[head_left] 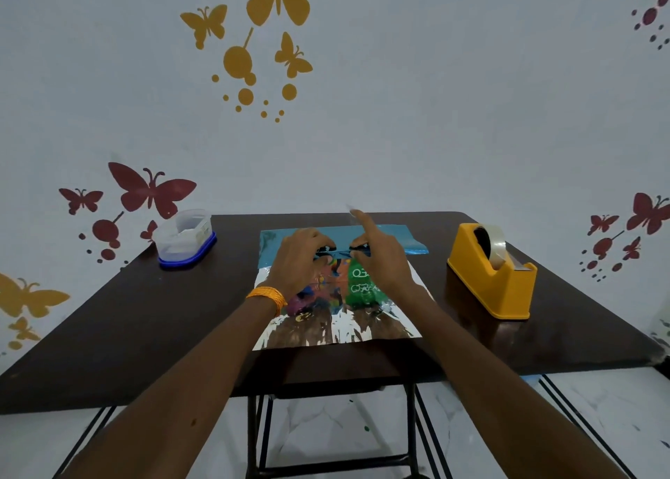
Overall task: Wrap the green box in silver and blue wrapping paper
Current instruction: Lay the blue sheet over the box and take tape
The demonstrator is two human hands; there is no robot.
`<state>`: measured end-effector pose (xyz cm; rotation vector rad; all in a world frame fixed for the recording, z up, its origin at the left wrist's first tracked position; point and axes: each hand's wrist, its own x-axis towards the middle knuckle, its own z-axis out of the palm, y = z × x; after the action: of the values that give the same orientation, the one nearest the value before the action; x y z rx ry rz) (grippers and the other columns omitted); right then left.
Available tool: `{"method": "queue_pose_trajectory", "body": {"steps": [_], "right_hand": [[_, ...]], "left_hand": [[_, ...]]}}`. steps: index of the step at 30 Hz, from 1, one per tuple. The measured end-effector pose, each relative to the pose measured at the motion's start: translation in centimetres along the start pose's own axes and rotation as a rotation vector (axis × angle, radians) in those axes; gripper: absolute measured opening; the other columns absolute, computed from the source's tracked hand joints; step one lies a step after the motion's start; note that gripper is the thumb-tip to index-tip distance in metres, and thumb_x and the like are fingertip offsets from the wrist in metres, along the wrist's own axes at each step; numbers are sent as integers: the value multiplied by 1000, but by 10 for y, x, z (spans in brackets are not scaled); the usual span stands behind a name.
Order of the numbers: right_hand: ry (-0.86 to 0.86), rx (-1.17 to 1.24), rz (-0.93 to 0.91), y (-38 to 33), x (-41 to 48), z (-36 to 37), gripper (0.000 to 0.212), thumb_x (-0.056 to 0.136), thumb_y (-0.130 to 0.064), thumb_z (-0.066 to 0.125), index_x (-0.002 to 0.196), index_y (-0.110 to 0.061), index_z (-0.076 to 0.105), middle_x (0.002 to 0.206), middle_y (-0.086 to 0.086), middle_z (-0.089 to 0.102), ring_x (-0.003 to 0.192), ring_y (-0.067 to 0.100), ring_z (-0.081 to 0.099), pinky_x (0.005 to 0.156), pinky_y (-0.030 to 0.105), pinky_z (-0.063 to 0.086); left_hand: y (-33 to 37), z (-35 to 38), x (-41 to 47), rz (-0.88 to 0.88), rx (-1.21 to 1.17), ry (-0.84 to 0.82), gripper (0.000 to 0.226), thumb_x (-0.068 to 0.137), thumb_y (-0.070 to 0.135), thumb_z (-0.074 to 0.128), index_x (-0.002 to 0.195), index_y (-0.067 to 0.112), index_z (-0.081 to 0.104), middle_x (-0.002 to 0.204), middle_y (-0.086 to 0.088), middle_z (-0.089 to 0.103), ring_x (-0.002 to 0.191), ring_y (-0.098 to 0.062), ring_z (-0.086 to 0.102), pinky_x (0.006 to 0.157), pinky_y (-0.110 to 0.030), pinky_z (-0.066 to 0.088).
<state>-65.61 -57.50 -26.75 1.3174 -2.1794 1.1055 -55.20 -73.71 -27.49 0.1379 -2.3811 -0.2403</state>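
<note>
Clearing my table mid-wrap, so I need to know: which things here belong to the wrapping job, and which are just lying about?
Part of the job: green box, wrapping paper, probably the tape dispenser.
Lying about: plastic container.

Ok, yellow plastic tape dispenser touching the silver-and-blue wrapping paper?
Apart. Head view: bare dark table separates the yellow tape dispenser from the wrapping paper.

On the worktop (145,315), the box (362,290) lies on the wrapping paper (337,333) at frame centre; a container (185,239) sits left, a tape dispenser (493,272) right.
</note>
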Motion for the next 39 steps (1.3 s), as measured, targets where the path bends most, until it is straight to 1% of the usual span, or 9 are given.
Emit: {"method": "queue_pose_trajectory", "body": {"steps": [5,10,13,16,20,23,28,33,39], "right_hand": [[11,7,21,2,-3,2,86,86,-5,75,154,-32,32,100,0,75,94,19,70,81,42,59],[15,1,30,4,-1,5,87,85,-7,77,153,-37,32,99,-4,75,92,18,70,78,44,60],[20,-12,40,5,0,5,87,85,-7,77,153,-37,32,99,-4,75,92,18,70,78,43,60],[11,-14,48,5,0,5,87,85,-8,78,153,-37,32,100,-4,75,92,18,71,78,41,60],[-4,-12,65,5,1,5,86,85,-8,78,152,-36,32,100,-5,75,93,17,70,79,41,60],[-2,-13,68,5,1,5,85,85,-8,77,152,-36,32,101,-5,75,93,17,70,78,41,60],[-2,-8,61,1,0,3,83,86,-7,76,152,-34,34,103,-3,75,97,19,69,81,42,59],[-7,-26,53,-2,0,2,80,87,-7,75,152,-31,35,106,0,73,98,21,68,80,43,59],[1,-56,23,-6,-1,2,83,87,-6,74,153,-34,33,104,-1,73,97,20,67,77,41,58]], "left_hand": [[-13,-13,-3,-11,-64,23,51,80,29,80,126,18,62,115,-5,64,106,-24,55,91,-39,45],[-55,-46,-21,-187,-61,-61,49,67,20,89,112,18,68,110,-3,63,101,-23,58,87,-44,51],[-67,-55,-34,-405,-323,-33,68,63,-1,86,124,14,59,122,-7,59,107,-19,57,81,-28,53],[-73,-59,-42,-775,-691,142,73,72,-19,61,135,14,46,122,-13,55,99,-20,55,68,-26,48],[-73,-57,-44,-1094,-1075,293,59,86,-6,45,142,12,37,106,-13,63,89,-22,62,81,-36,53],[-62,-50,-40,-1046,-1142,207,48,96,21,51,141,14,35,113,-18,64,96,-27,64,84,-40,56],[-42,-31,-31,-824,-957,140,82,85,45,72,150,32,25,146,1,37,124,-26,49,98,-48,51],[-41,-18,-39,-671,-821,211,93,71,30,88,148,29,35,141,0,48,125,-20,53,98,-37,53],[-42,-17,-41,-564,-737,195,67,74,9,84,134,21,55,119,-1,67,108,-15,65,95,-40,55]]}}
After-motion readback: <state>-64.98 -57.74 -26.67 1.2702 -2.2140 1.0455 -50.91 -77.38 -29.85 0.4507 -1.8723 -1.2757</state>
